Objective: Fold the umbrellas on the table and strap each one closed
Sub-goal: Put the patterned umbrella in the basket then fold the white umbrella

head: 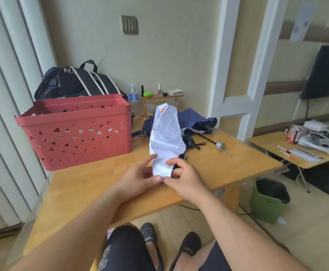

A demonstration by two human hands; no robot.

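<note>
Both hands, left [140, 178] and right [183, 178], are pinching the white umbrella's [166, 137] near end, gathering its canopy; beyond the grip, a navy umbrella [195, 119] is lying unfolded, neither strapped.

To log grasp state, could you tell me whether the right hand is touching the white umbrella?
Touching: the head view shows the right hand pinching the white umbrella's lower end, fingers pressed on the fabric.

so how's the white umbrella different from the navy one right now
The white umbrella is held upright off the table in both hands, left hand and right hand; the navy umbrella lies untouched on the table. White's fabric is gathered narrow; navy's is spread loose. Neither looks strapped.
</note>
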